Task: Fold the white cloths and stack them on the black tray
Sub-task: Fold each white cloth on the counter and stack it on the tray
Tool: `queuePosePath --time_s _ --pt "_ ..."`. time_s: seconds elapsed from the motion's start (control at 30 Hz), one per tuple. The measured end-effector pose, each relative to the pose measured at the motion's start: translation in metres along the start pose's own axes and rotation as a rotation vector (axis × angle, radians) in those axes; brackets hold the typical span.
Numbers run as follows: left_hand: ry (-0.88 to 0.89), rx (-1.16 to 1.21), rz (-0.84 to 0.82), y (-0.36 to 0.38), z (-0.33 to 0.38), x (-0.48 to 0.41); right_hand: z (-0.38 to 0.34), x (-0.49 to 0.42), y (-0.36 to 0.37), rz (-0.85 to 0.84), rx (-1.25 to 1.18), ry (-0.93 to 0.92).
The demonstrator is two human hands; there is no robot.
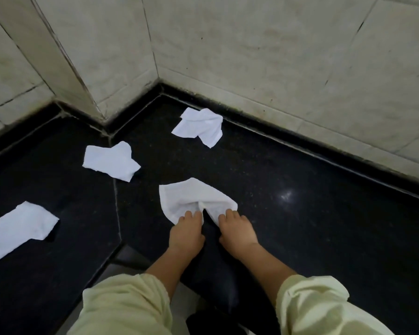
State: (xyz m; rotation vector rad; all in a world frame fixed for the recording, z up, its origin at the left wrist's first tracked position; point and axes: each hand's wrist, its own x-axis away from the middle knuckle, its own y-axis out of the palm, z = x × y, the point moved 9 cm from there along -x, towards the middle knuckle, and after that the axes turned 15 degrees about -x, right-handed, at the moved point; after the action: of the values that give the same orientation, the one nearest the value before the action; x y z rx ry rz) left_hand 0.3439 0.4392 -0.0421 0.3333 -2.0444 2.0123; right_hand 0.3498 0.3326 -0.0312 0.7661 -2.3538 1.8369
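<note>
Three spare cloths [110, 162] lie well apart on the counter [300, 213]. The left hand [186, 234] and right hand [237, 234] each pinch a near corner of the near cloth [194, 201], which is puckered between them. It likely wants drawing flat before edges are matched. No tray can be made out.
</note>
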Motion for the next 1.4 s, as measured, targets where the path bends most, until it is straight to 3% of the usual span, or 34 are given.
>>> queuePosePath --time_s 0.1,0.23,0.4,0.63,1.13,1.27,1.4 --pt "0.025 -0.048 -0.007 -0.004 0.002 -0.005 0.005 -0.002 -0.002 0.008 -0.056 0.021" --pt "0.018 -0.069 -0.049 -0.008 0.0 -0.009 0.026 0.002 -0.022 0.058 -0.382 0.16" --pt "-0.017 -0.065 -0.022 -0.035 -0.003 -0.012 0.059 0.017 -0.066 0.19 -0.625 0.224" --pt "-0.001 0.172 0.061 -0.096 0.016 -0.015 0.105 0.042 -0.122 0.196 -0.733 0.215" --pt "0.124 0.475 0.358 -0.203 0.057 -0.026 0.172 0.092 -0.208 0.618 -0.733 0.227" --pt "0.192 0.563 0.418 -0.211 0.066 -0.021 0.188 0.101 -0.211 0.606 -0.947 0.212" --pt "0.27 0.61 0.34 -0.201 0.073 -0.018 0.208 0.108 -0.204 0.58 -1.147 0.211"
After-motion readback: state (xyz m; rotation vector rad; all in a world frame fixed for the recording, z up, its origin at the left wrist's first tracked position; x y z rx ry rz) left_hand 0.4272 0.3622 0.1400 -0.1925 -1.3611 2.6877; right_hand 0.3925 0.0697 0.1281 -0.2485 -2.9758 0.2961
